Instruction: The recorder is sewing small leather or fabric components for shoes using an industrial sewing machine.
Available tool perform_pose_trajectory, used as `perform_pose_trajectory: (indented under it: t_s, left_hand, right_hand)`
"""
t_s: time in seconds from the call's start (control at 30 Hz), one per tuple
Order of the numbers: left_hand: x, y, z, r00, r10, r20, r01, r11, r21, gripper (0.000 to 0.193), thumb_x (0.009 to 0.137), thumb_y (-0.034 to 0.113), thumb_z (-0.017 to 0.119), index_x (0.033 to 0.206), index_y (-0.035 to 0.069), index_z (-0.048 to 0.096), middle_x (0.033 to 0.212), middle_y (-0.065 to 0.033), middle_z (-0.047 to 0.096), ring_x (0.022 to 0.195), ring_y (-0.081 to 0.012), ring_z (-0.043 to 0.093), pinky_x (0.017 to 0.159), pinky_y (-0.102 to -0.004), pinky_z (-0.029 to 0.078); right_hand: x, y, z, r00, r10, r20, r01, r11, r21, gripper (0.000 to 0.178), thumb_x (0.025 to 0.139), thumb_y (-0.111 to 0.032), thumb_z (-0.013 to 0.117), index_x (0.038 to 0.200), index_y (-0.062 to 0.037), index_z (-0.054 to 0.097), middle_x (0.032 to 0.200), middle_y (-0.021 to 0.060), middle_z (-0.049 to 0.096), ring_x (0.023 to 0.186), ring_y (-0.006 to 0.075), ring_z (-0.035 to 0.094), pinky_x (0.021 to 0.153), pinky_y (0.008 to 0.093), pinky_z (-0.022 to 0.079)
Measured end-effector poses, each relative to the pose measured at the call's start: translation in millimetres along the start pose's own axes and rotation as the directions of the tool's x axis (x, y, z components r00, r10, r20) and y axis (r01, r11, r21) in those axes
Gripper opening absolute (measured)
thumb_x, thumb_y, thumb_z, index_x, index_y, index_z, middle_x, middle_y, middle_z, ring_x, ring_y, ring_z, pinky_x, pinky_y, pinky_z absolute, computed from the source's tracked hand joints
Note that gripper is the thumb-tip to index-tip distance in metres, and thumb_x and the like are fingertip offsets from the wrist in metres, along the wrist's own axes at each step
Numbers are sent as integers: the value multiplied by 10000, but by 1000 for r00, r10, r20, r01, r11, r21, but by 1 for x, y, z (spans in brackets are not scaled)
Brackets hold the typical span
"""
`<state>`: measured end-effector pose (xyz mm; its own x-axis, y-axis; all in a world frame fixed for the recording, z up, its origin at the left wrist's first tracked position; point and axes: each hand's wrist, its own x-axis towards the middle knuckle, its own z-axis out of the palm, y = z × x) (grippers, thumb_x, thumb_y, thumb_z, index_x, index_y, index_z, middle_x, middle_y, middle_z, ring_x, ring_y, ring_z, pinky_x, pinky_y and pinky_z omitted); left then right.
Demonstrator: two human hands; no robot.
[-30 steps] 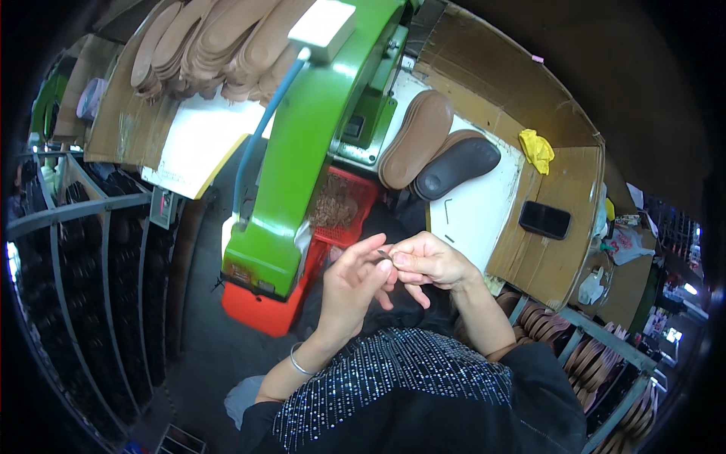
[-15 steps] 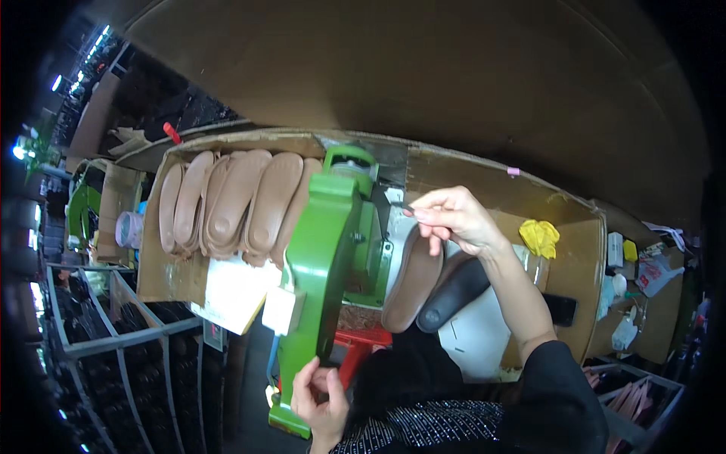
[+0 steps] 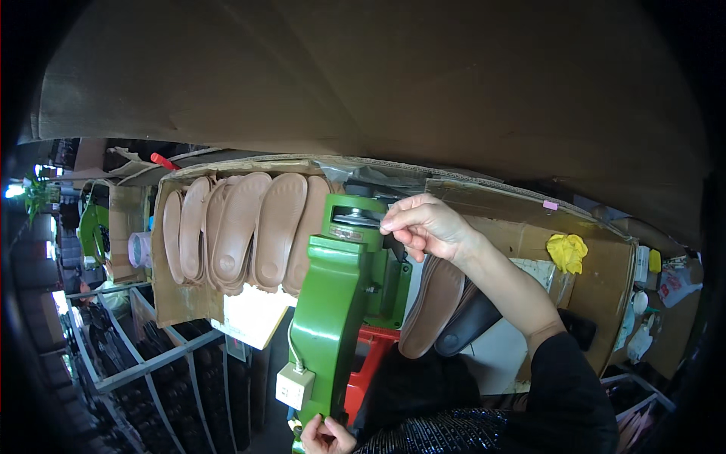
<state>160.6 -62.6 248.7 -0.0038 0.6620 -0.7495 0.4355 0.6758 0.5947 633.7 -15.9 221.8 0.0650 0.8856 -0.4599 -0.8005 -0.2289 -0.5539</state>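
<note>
My right hand (image 3: 427,227) is closed in a pinch at the right side of the head of a green machine (image 3: 329,303). Its fingertips are beside a round metal wheel (image 3: 355,217) set in that head; what they pinch, if anything, cannot be made out. Low in the picture, my left hand (image 3: 327,436) has its fingers curled and pressed together by the lower end of the machine, and any small thing in it is hidden. Brown shoe insoles (image 3: 432,306) and a black insole (image 3: 470,321) lie below my right hand.
Left of the machine, several brown insoles (image 3: 240,234) stand in a row inside a cardboard tray (image 3: 178,303). A yellow cloth (image 3: 567,253) and a dark phone (image 3: 578,329) lie to the right. Metal racks (image 3: 144,371) stand at lower left. A red part (image 3: 370,363) sits beside the machine.
The view has shifted, so the machine sits lower. My right hand has moved from above the insoles to the machine head's wheel. My left hand's fingers have drawn together.
</note>
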Motion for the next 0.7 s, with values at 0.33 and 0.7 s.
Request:
perform_pose_trajectory:
  t_s: [0.33, 0.7]
  left_hand:
    - [-41, 83, 108, 236, 958, -160, -712, 283, 642, 183, 734, -98, 571, 881, 11, 556, 646, -71, 494, 551, -165, 487, 504, -220, 395]
    - [-28, 41, 89, 259, 929, -265, -707, 369, 603, 108, 789, -25, 575, 893, -10, 548, 629, -24, 473, 515, -85, 402, 505, -200, 333]
  right_hand:
    - [2, 4, 1, 999, -29, -30, 31, 998, 49, 98, 748, -52, 625, 725, 34, 582, 539, 24, 522, 341, 54, 440, 293, 226, 435]
    - [1, 8, 2, 996, -59, -62, 64, 995, 82, 101, 744, -43, 622, 704, 23, 557, 531, 7, 501, 331, 42, 421, 284, 221, 423]
